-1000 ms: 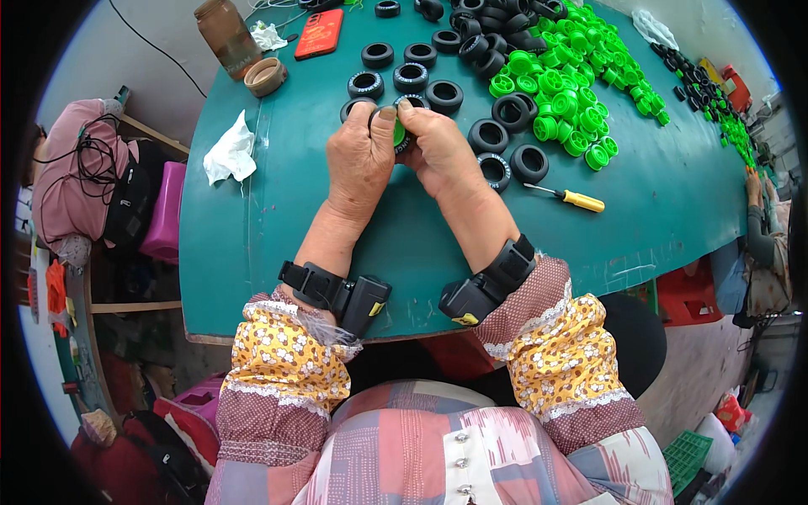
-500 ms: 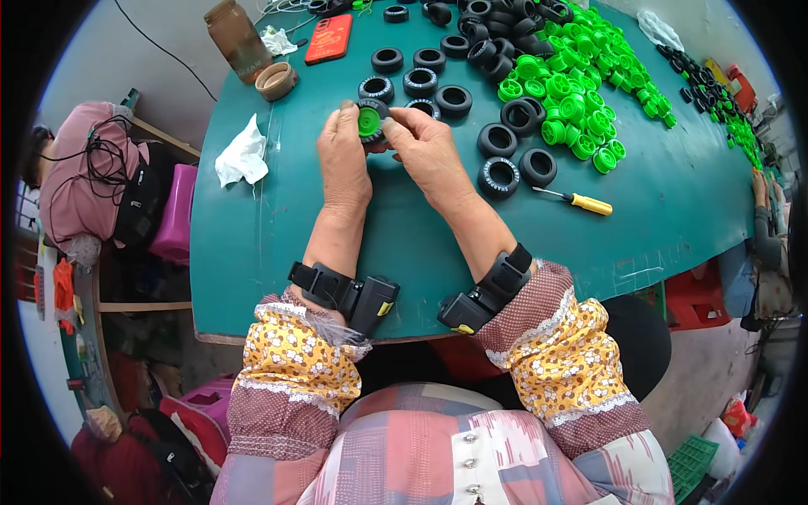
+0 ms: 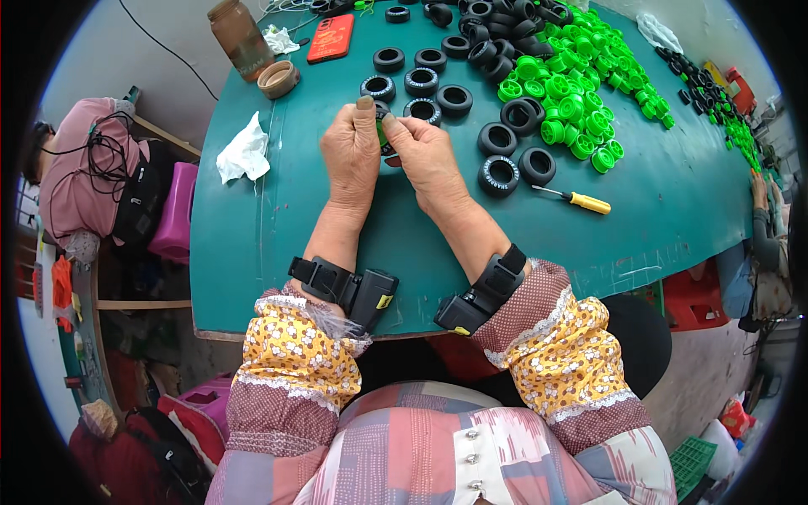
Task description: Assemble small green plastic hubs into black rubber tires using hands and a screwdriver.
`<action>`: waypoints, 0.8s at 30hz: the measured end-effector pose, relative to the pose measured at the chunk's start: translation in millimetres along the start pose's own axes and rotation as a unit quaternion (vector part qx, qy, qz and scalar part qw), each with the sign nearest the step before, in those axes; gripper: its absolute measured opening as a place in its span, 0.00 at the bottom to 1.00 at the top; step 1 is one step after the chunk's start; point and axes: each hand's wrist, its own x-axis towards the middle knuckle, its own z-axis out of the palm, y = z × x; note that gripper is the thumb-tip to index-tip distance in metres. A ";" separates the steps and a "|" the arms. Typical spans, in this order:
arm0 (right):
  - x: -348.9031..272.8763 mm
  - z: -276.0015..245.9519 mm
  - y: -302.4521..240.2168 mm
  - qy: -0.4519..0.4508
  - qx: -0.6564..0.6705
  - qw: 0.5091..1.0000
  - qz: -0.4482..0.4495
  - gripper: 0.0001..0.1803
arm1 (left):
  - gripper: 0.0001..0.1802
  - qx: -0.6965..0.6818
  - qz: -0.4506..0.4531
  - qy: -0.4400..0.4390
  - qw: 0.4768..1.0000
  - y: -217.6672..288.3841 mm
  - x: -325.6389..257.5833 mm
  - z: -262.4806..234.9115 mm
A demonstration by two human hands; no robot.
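Between my two hands is a small black toy tyre with a green wheel hub (image 3: 382, 115), mostly covered by the fingers. My left hand (image 3: 350, 160) is closed on its left side, the thumb on top. From the right, my right hand (image 3: 423, 158) pinches it with thumb and bent fingers. Just beyond lie several loose black tyres (image 3: 454, 101), some with white lettering. To the right, a heap of bright green wheel hubs (image 3: 574, 108) spreads beside a pile of black tyres (image 3: 502, 29). A yellow-handled screwdriver (image 3: 590, 204) rests nearer me.
On the left of the green table (image 3: 278, 278) are a crumpled white tissue (image 3: 244, 150), a brown bottle (image 3: 240, 40), a round brown lid (image 3: 279, 80) and a red phone (image 3: 331, 39). Another person's hand (image 3: 759, 192) is at the far right, by more tyres and hubs.
The tyre has turned, so its green face, plainly visible before, is now mostly hidden. Both hands have shifted slightly and drawn closer together around it.
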 end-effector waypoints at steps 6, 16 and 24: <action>-2.5 -0.9 0.2 0.035 0.138 0.989 0.032 0.18 | 0.20 0.006 0.045 -0.004 0.999 9.0 -2.9 2.7; 0.5 -5.8 -2.7 0.054 0.133 0.989 0.028 0.19 | 0.17 0.037 0.054 -0.023 0.998 14.0 -8.5 9.3; -1.1 2.9 -5.6 0.033 0.115 0.993 0.012 0.16 | 0.16 -0.281 -0.207 0.024 0.937 3.4 -1.5 -0.3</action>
